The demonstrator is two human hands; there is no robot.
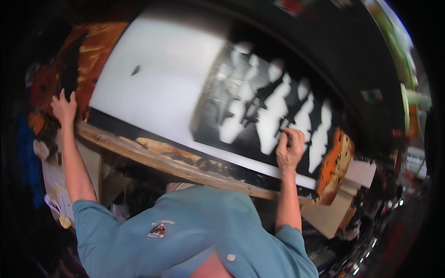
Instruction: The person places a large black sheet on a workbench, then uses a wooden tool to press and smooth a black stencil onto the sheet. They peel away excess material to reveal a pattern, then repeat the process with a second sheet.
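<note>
Both hands are raised to a large flat white board (157, 78) lying tilted across a paint-stained wooden workbench (153, 160). Left hand (64, 107) rests with fingers spread and empty on the rust-orange, paint-crusted surface (95, 51) just beside the board's left edge, apparently steadying it. Right hand (290, 149) is curled closed around what looks like a thin dark brush or pen (281, 135), though motion blur makes the tool hard to tell; its tip touches the board's black painted panel (273, 106), among a row of tall white brushed shapes (271, 123).

Judging from this, the lettering or outlining stage is in hand, with the tool working at the lower edge of the white shapes near the right end of the panel. A next stroke would call for a steady wrist, firm bracing from the left hand, and care not to smear wet paint.

A blue-green collared shirt (194, 231) fills the lower view.
</note>
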